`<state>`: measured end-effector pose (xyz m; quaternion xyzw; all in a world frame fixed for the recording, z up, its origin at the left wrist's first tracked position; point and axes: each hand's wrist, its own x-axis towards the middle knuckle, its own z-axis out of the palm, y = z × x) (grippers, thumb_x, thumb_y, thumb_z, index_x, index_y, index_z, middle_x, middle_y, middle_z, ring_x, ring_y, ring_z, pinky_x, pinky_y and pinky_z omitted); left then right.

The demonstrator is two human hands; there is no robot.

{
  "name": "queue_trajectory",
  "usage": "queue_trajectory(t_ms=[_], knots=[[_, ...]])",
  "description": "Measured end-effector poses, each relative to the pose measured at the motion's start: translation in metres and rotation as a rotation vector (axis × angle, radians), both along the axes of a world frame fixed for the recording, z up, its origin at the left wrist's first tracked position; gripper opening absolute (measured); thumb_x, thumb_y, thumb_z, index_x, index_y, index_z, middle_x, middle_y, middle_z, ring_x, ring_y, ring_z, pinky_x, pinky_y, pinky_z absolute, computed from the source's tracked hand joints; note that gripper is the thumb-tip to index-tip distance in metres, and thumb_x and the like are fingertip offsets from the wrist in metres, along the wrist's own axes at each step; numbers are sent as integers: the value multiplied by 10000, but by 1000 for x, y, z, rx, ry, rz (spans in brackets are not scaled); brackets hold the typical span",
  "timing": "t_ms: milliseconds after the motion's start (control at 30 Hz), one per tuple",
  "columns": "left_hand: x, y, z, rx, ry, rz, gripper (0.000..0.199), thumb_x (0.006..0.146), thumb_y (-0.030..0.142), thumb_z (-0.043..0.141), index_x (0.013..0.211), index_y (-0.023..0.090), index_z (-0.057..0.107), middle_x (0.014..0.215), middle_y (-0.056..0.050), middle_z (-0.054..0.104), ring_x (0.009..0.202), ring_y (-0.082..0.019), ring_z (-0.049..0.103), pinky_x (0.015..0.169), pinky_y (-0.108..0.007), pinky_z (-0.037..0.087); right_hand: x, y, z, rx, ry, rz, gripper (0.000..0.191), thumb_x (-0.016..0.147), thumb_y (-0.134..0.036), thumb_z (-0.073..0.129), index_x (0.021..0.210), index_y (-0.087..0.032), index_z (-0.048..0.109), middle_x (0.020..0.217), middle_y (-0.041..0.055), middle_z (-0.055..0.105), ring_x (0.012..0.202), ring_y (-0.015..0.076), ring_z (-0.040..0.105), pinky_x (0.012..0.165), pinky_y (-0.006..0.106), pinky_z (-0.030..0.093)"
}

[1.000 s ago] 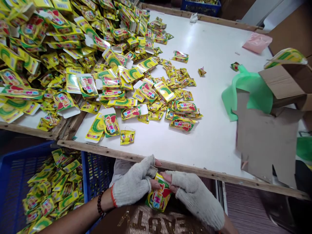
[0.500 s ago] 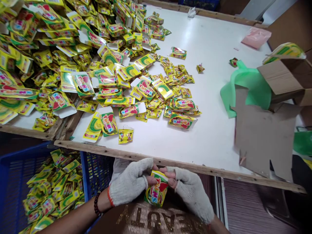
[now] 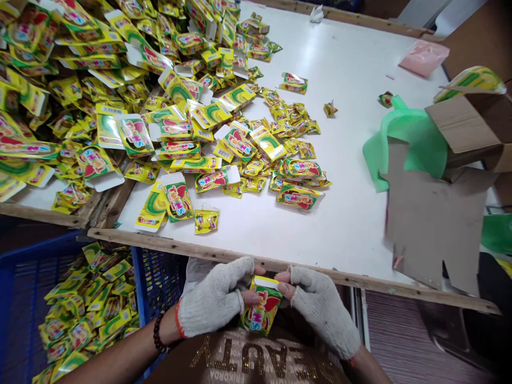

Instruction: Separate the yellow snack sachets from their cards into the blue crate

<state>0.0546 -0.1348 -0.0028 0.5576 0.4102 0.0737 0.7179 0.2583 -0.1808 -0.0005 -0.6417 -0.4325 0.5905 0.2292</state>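
Observation:
A small yellow and green candy box (image 3: 261, 309) is held upright in front of my chest, its printed face toward me and a white flap at its top edge. My left hand (image 3: 218, 296), in a fingerless white knit glove, grips the box from the left with the thumb on its front. My right hand (image 3: 320, 304), gloved the same way, pinches the top right corner by the flap. On the table above my hands lie a wrapped yellow candy (image 3: 207, 221) and a candy box (image 3: 177, 197) with its white end showing.
Heaped candy boxes and wrapped candies (image 3: 100, 58) cover the left of the white table (image 3: 320, 234), which has a wooden edge. Below left, a blue crate (image 3: 24, 277) holds many boxes. Right, a green plastic scoop (image 3: 416, 138) stands by torn cardboard (image 3: 436, 224) and a pink packet (image 3: 424, 57).
My right hand has shifted slightly right, and the white flap at the box top shows more clearly. The left hand keeps its hold; the table items stay put.

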Motion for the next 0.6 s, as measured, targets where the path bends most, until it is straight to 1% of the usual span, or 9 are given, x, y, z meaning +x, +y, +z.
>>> queue_trajectory(t_ms=[133, 233, 300, 433, 500, 600], knots=[[1, -1, -1, 19, 5, 38, 279, 776, 236, 566, 1043, 175, 518, 926, 4, 638, 817, -137, 566, 730, -221, 458, 2, -1, 8, -11, 18, 56, 216, 808, -331, 570, 880, -186, 712, 778, 11, 696, 705, 151, 603, 626, 223, 465], [1, 0, 0, 21, 2, 12, 283, 775, 235, 566, 1047, 175, 513, 887, 14, 634, 752, -117, 551, 682, -206, 450, 0, -1, 11, 55, -28, 101, 208, 830, -303, 540, 851, -192, 714, 769, 3, 683, 724, 148, 598, 643, 219, 454], [1, 1, 2, 32, 11, -16, 290, 781, 241, 562, 1058, 173, 508, 871, 15, 628, 726, -110, 541, 667, -203, 444, -2, 0, 12, 101, -69, 101, 194, 835, -270, 530, 845, -198, 711, 778, -4, 680, 739, 146, 598, 657, 215, 450], [-2, 2, 4, 86, 27, -48, 321, 776, 216, 565, 1089, 179, 502, 882, 17, 623, 751, -112, 535, 705, -207, 441, -5, 2, 12, 133, -109, 113, 198, 845, -252, 515, 831, -205, 707, 761, -13, 680, 712, 137, 594, 635, 203, 448], [-3, 2, 4, 99, 23, -59, 353, 761, 193, 580, 1104, 188, 498, 916, 19, 624, 793, -120, 541, 737, -209, 441, -3, 4, 13, 163, -103, 173, 204, 846, -255, 515, 833, -206, 712, 769, -8, 682, 723, 140, 599, 653, 206, 451], [-3, 1, 4, 97, 33, -79, 373, 768, 202, 574, 1129, 198, 483, 945, 15, 628, 827, -134, 557, 756, -222, 447, 4, 6, 14, 167, -32, 299, 210, 843, -247, 518, 905, -221, 716, 827, -2, 693, 771, 148, 614, 714, 219, 457]])
